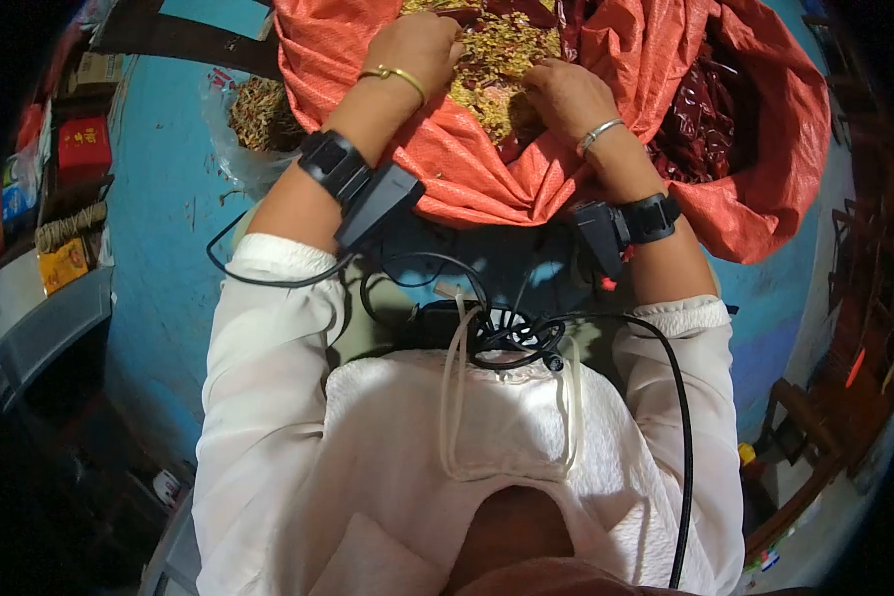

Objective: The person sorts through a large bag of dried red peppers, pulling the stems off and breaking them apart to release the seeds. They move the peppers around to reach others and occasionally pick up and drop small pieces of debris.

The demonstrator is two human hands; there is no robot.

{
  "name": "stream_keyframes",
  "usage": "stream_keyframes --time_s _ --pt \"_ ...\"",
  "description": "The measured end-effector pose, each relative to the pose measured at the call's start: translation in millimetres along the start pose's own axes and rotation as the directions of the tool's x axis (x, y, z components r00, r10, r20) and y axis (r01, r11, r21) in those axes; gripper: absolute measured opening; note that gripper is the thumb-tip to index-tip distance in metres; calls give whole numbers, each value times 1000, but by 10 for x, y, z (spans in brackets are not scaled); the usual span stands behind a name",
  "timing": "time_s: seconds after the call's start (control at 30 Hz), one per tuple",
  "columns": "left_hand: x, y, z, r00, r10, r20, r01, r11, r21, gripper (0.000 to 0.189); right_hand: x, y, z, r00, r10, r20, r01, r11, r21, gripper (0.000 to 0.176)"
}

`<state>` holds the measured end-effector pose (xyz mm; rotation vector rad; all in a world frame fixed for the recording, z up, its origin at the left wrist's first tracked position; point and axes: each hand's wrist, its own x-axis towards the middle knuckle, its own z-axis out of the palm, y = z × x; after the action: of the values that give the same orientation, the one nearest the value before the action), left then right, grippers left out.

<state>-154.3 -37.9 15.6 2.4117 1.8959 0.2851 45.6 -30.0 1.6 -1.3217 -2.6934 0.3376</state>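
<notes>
An orange-red woven sack [467,169] lies open at the top middle, with yellow seed-like bits [497,70] and dark red dried peppers [541,12] inside. Over the left side of its contents is my left hand [419,50], a yellow bangle at the wrist, its fingers curled down and their tips hidden. My right hand [569,97], with a silver bangle, rests at the right side of the yellow bits, fingers bent into them. What either hand grips, if anything, cannot be made out.
A second orange-red sack [795,149] with dark red peppers [705,114] stands at the right. A clear plastic bag [230,149] of stems lies left on the blue floor [159,238]. Black cables [680,397] hang over my front. Shelves line the left; a wooden chair [800,427] stands right.
</notes>
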Motion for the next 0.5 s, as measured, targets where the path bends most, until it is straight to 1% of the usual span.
stream_keyframes --time_s 0.03,0.07,0.1,0.13,0.17,0.2,0.23,0.27,0.3,0.33,0.4,0.47,0.5 --pt "42 43 10 994 -84 63 78 992 95 21 -32 31 -54 998 32 51 -32 999 -3 15" --pt "70 74 36 995 -78 66 72 993 90 21 -70 68 -87 993 65 102 -64 998 -9 14" --pt "103 105 52 993 -85 76 77 991 109 20 -88 116 -87 987 87 137 -80 995 -61 14" --pt "130 135 64 992 -94 85 83 988 130 20 -115 151 -100 986 94 136 -86 994 -63 14" --pt "178 160 67 980 -121 160 92 980 179 22 -143 179 -118 978 60 198 -53 998 -41 15" --pt "195 182 58 980 -115 162 85 980 177 22 -163 205 -128 966 25 257 -21 1000 -17 15" --pt "197 197 48 985 -93 149 73 989 130 22 -181 219 -109 966 32 256 -29 999 -16 15" --pt "195 214 47 988 -72 134 61 995 84 22 -192 222 -74 959 41 282 -22 997 -69 15" --pt "198 225 49 989 -66 136 55 995 83 22 -195 217 -53 951 49 306 -12 993 -121 16" --pt "199 229 50 989 -59 133 48 995 82 22 -197 197 -45 951 53 305 -17 993 -120 16" --pt "178 243 49 990 -51 132 40 996 84 22 -189 141 -27 959 50 278 0 984 -177 16" --pt "137 254 58 989 -76 127 73 997 27 22 -128 127 2 961 43 273 3 986 -167 18" --pt "126 222 68 989 -76 126 73 997 28 22 -91 134 17 962 37 270 7 987 -158 19"
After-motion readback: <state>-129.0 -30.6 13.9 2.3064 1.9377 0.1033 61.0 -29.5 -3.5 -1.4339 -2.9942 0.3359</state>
